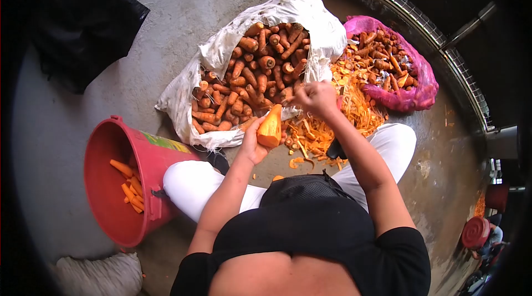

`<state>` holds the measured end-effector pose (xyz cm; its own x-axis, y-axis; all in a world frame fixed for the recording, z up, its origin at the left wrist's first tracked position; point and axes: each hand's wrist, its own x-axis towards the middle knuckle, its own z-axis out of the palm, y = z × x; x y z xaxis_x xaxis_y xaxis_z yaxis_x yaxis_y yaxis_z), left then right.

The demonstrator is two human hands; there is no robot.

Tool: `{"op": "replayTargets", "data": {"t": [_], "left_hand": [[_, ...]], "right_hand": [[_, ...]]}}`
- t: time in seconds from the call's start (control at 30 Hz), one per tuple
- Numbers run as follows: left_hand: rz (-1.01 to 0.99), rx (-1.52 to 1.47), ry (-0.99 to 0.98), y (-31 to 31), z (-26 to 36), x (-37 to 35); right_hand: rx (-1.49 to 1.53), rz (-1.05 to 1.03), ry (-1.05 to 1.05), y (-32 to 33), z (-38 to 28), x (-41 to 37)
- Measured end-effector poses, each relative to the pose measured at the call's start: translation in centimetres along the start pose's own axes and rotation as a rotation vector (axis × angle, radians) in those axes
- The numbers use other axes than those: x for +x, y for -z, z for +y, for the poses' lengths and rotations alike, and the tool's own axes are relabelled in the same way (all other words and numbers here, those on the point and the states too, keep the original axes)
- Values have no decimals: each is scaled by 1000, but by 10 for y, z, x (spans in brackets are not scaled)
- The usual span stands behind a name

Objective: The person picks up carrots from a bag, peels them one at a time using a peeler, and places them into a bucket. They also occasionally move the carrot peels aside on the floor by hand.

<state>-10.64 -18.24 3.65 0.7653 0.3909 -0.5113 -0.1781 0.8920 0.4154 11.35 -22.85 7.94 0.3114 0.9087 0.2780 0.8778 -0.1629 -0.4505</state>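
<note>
My left hand is closed around a thick, peeled orange carrot, which points upward and away from me. Up and to the right of it, my right hand is curled, with its fingers bent toward the sack; what it grips is too small and hidden to make out. Just beyond both hands, a white woven sack lies open, full of unpeeled carrots. Orange peelings are heaped on the floor beside and below my right hand.
A red bucket with several peeled carrots tilts at my left. A pink mesh sack of carrot pieces lies at the right. Black plastic is at upper left, a pale sack at lower left. Another person is far right.
</note>
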Motion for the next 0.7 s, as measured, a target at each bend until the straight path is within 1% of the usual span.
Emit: {"op": "replayTargets", "data": {"t": [0.03,0.1,0.13,0.3,0.33,0.4,0.43,0.47,0.5,0.57,0.6,0.63,0.7], "left_hand": [[21,-36,7,-3,0,0],[61,-109,21,-8,-1,0],[104,-106,34,-8,-1,1],[51,-71,10,-16,-4,-5],[38,-63,4,-16,-5,-7],[-11,71,61,-9,-7,-13],[-39,139,87,-7,-9,-16],[-60,182,62,-14,-10,-25],[-50,195,33,-15,-10,-25],[-29,228,-30,-14,-5,-24],[-6,232,-67,-19,-1,-25],[-8,211,-57,-18,0,-23],[-16,175,-43,-17,5,-19]], "right_hand": [[110,82,128,-7,-12,-5],[112,49,266,-3,-32,-16],[120,57,302,-4,-38,-17],[163,107,446,-12,-39,-14],[157,110,400,-15,-34,-11],[146,112,307,-23,-16,-2],[80,95,170,-23,1,8],[-188,-90,110,-21,27,19],[-458,-197,64,-15,45,22],[-465,-44,-59,-17,73,20],[-427,-18,-82,-13,67,20],[-389,2,-105,-6,54,16],[-189,-100,-163,-2,31,12]]}}
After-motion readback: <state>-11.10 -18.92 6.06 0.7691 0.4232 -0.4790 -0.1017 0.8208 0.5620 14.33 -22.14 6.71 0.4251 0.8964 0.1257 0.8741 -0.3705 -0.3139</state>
